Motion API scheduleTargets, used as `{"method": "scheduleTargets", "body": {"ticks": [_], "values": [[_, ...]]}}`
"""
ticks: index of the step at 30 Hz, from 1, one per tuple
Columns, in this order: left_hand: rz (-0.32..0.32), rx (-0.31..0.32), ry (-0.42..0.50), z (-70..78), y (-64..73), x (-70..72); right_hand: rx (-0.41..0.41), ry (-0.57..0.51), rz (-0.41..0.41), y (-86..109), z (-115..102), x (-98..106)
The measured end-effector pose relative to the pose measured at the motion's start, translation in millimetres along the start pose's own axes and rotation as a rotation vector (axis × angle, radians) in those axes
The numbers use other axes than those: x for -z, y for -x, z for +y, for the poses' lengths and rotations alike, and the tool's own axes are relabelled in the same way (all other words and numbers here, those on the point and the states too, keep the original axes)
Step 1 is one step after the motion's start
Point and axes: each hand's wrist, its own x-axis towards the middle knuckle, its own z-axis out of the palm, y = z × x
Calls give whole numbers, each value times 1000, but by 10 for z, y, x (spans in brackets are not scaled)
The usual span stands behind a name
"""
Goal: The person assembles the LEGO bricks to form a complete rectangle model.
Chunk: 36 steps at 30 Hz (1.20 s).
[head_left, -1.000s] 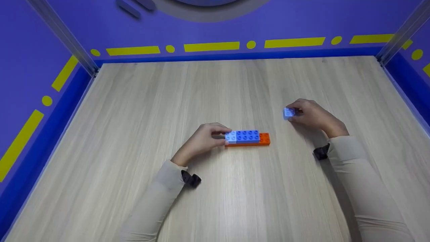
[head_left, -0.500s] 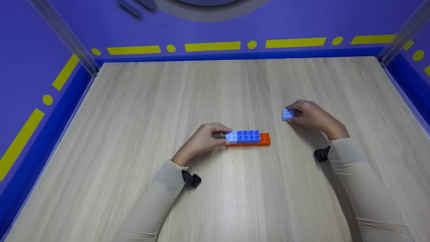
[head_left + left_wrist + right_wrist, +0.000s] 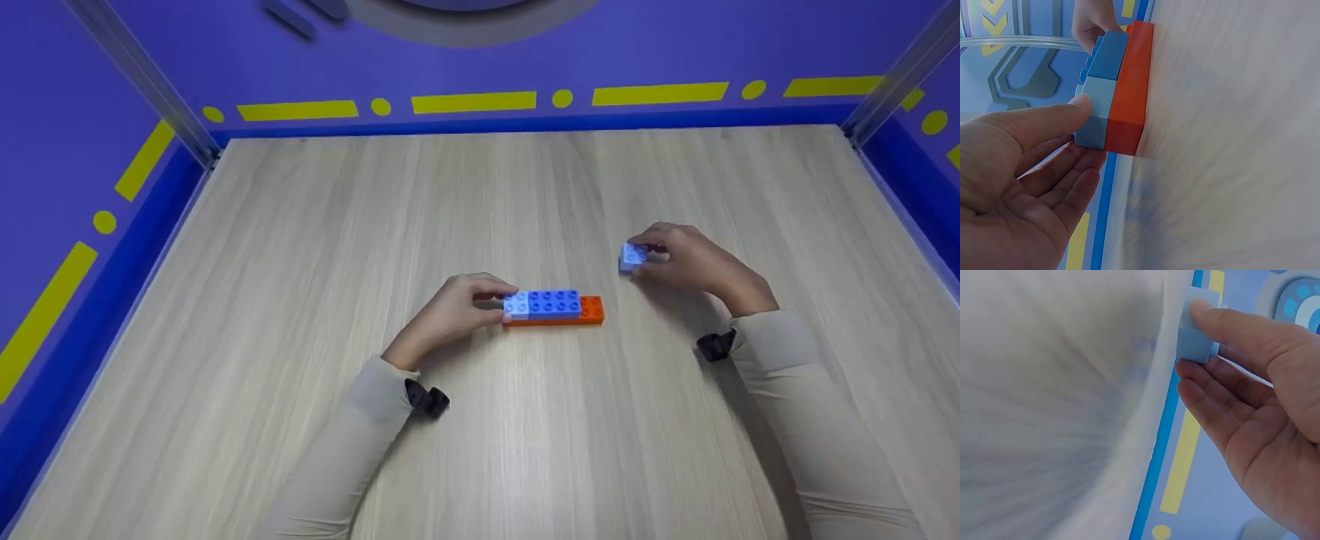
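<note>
On the table lies a long orange-red brick [image 3: 592, 309] with a darker blue brick [image 3: 554, 304] and a light blue brick [image 3: 516, 305] side by side on top of it. The right end of the orange-red brick shows bare studs. My left hand [image 3: 459, 311] pinches the light blue brick at the left end, thumb [image 3: 1081, 104] on its near side. Farther back and to the right, my right hand [image 3: 694, 259] pinches a second light blue brick [image 3: 1196, 329] between thumb and fingers, studs facing up.
The pale wood-grain table [image 3: 555, 435] is bounded at the back by a purple-blue panel [image 3: 472, 71] with yellow dashes and dots. A similar panel [image 3: 67, 135] stands along the left. Black wrist straps [image 3: 427, 399] sit over the beige sleeves.
My right hand has moved slightly left and toward the stacked bricks, carrying its light blue brick. My left hand and the stack have stayed in place.
</note>
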Motion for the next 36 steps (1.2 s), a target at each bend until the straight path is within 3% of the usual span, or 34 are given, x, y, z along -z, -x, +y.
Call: {"method": "scheduleTargets", "body": {"ticks": [15, 36], "values": [[10, -48, -20, -2, 2, -3, 136, 24, -10, 35, -126, 1], [9, -28, -26, -5, -1, -5, 262, 29, -22, 117, -276, -51]]}}
